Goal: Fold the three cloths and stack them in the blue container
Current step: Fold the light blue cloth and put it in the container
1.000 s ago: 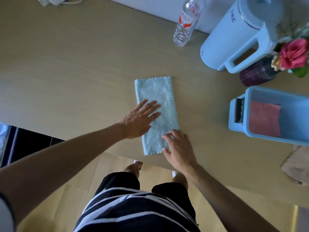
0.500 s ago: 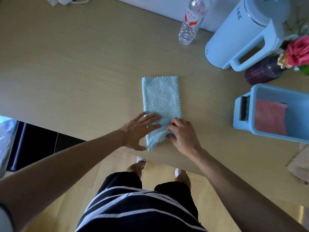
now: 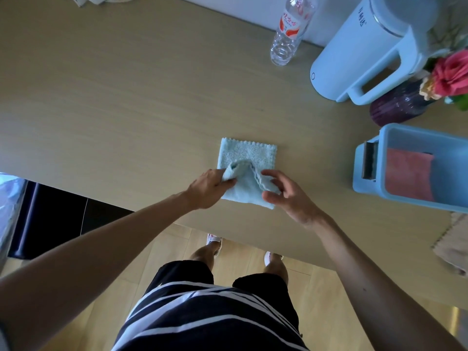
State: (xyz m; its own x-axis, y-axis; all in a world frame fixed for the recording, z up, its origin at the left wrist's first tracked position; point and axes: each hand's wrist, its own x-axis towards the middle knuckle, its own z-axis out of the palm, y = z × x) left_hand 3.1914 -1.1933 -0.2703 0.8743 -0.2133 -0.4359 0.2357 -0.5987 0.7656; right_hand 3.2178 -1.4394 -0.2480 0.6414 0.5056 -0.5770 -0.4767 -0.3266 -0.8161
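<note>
A light blue cloth (image 3: 244, 158) lies near the table's front edge, its near end lifted and curled over toward the far end. My left hand (image 3: 209, 188) pinches the near left corner of that raised flap. My right hand (image 3: 286, 192) pinches the near right corner. The blue container (image 3: 366, 158) stands at the right, and a folded pink cloth (image 3: 407, 173) lies flat inside it. A beige cloth (image 3: 453, 245) lies on the table at the right edge, partly out of view.
Along the back of the wooden table (image 3: 126, 110) stand a clear plastic bottle (image 3: 288, 31), a pale blue kettle (image 3: 367, 51) and a purple vase (image 3: 397, 105) with pink flowers. The table's front edge runs just under my hands.
Both hands slid down to the cloth's near end, took its corners and lifted them. The near half now folds up and over toward the far end, so the cloth looks shorter.
</note>
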